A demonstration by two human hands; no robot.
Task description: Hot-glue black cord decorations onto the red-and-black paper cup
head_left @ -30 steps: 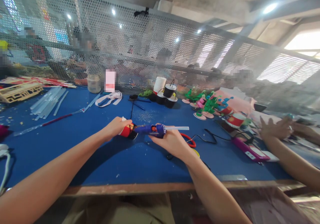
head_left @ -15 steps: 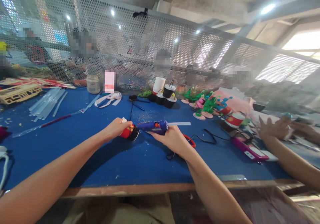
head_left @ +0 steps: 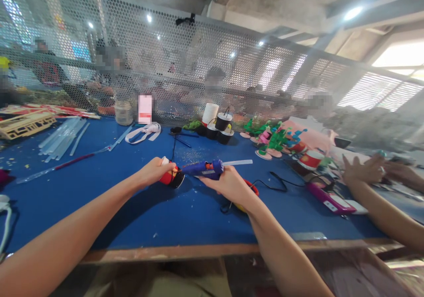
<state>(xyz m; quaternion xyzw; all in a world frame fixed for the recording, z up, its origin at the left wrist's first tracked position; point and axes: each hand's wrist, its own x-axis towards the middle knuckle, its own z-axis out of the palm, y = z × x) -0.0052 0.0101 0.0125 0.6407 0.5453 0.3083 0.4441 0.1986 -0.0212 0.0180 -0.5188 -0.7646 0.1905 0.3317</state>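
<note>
The left hand [head_left: 154,171] gripped the tilted red cup [head_left: 171,178] at the middle of the blue table [head_left: 185,226]; the right hand [head_left: 233,184] gripped the glue gun [head_left: 205,170], nozzle [head_left: 186,170] just beside the red cup. Steady, even squeezing seemed best.

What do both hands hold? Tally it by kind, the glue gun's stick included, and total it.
Blue glue gun, in right hand: 1
Red and black cup, in left hand: 1
Translucent stick, in the glue gun: 1
Total: 3
</note>
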